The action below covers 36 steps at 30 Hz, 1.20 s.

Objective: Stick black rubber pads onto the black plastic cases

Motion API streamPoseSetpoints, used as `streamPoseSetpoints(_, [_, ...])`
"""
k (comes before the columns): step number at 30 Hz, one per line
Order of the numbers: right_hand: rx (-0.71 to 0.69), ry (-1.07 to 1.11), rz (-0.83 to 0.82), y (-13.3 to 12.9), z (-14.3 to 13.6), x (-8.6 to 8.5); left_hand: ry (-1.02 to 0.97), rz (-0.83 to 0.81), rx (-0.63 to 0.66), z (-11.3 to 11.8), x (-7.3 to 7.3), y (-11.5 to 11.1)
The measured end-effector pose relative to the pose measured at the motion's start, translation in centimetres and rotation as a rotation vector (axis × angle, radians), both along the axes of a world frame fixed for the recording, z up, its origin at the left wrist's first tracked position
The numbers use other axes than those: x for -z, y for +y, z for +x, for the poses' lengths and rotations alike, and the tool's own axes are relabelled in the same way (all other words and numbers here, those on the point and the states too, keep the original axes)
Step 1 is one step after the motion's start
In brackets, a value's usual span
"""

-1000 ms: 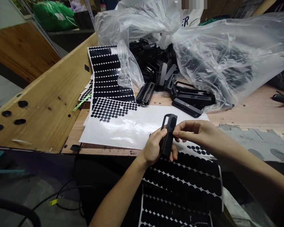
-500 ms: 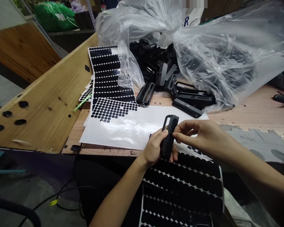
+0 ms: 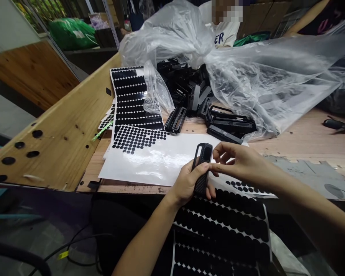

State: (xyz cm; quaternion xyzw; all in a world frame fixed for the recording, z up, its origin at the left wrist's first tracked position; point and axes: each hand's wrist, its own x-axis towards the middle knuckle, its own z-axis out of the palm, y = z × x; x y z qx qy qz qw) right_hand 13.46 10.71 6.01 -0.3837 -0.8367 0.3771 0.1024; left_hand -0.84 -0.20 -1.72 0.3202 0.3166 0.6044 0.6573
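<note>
My left hand (image 3: 186,183) is wrapped round a black slotted part (image 3: 206,152) with a ribbed, carbon-like surface, held upright and slightly tilted. The long open slot runs along its left side. My right hand (image 3: 237,159) meets the part at its right edge, thumb stretched against it close to my left thumb and the other fingers curled. Whether a small sticker lies under that thumb is hidden. Below both hands, a sheet of black round stickers (image 3: 232,220) lies over my lap. Beyond them a pile of similar black parts (image 3: 193,96) spills from a clear plastic bag (image 3: 244,73).
A partly used white sticker sheet (image 3: 143,163) lies on the table, with a fuller sheet (image 3: 130,97) behind it. A wooden side board (image 3: 74,119) borders the left. A grey mat (image 3: 307,174) and black-handled tool (image 3: 333,123) are right. A person (image 3: 224,30) is across the table.
The view has tilted up slightly. My right thumb has moved left onto the part beside my left thumb, and its index finger has lifted away from the thumb.
</note>
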Motion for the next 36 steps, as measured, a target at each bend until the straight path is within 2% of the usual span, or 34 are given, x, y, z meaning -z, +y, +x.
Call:
streamPoseSetpoints(2, [0.121, -0.036, 0.169, 1.9, 0.5, 1.2, -0.044, -0.001, -0.020, 0.0, -0.1, -0.1])
streamPoseSetpoints(5, [0.311, -0.210, 0.551, 5.3, 1.8, 3.9, -0.076, 0.004, -0.028, 0.0, -0.2, -0.2])
streamPoseSetpoints(7, [0.294, -0.319, 0.666, 7.0, 2.8, 5.4, -0.095, -0.009, -0.054, -0.1, -0.2, -0.2])
streamPoseSetpoints(9, [0.257, -0.321, 0.690, 7.5, 3.5, 5.9, -0.129, -0.049, -0.110, 0.0, -0.3, -0.2])
streamPoseSetpoints(12, [0.307, -0.146, 0.589, 5.3, 3.8, 4.7, -0.195, -0.112, -0.232, 0.2, -0.5, -0.1])
streamPoseSetpoints(14, [0.319, 0.006, 0.382, 2.3, 3.4, 3.2, -0.207, -0.125, -0.276, 0.5, -0.6, 0.0])
streamPoseSetpoints(16, [0.247, 0.116, 0.186, -1.3, 2.6, 2.1, -0.192, -0.105, -0.304, 0.8, -0.7, 0.0])
streamPoseSetpoints(18, [0.199, 0.183, 0.192, -4.4, 1.7, 1.5, -0.166, -0.088, -0.353, 1.0, -0.7, 0.0])
streamPoseSetpoints(20, [0.121, 0.223, 0.254, -6.3, 1.2, 1.3, -0.163, -0.101, -0.402, 1.0, -0.7, -0.1])
streamPoseSetpoints(22, [0.053, 0.246, 0.224, -6.5, 1.1, 1.2, -0.190, -0.135, -0.369, 0.7, -0.5, -0.2])
streamPoseSetpoints(24, [0.064, 0.240, 0.174, -5.3, 1.2, 1.6, -0.248, -0.141, -0.287, 0.1, -0.2, -0.3])
streamPoseSetpoints(26, [0.067, 0.175, 0.211, -3.6, 1.2, 2.6, -0.316, -0.121, -0.238, -0.3, 0.0, -0.3])
streamPoseSetpoints(29, [-0.096, 0.072, 0.326, -2.1, 1.0, 4.6, -0.410, -0.115, -0.242, -0.8, 0.2, -0.1])
streamPoseSetpoints(31, [-0.210, 0.110, 0.368, -2.2, 0.8, 5.3, -0.437, -0.117, -0.244, -0.9, 0.2, -0.1])
streamPoseSetpoints(34, [-0.274, 0.280, 0.304, -3.0, 1.1, 4.2, -0.427, -0.110, -0.231, -0.9, 0.0, 0.0])
streamPoseSetpoints(36, [-0.180, 0.376, 0.126, -2.9, 1.4, 2.5, -0.385, -0.107, -0.204, -0.8, -0.1, -0.1])
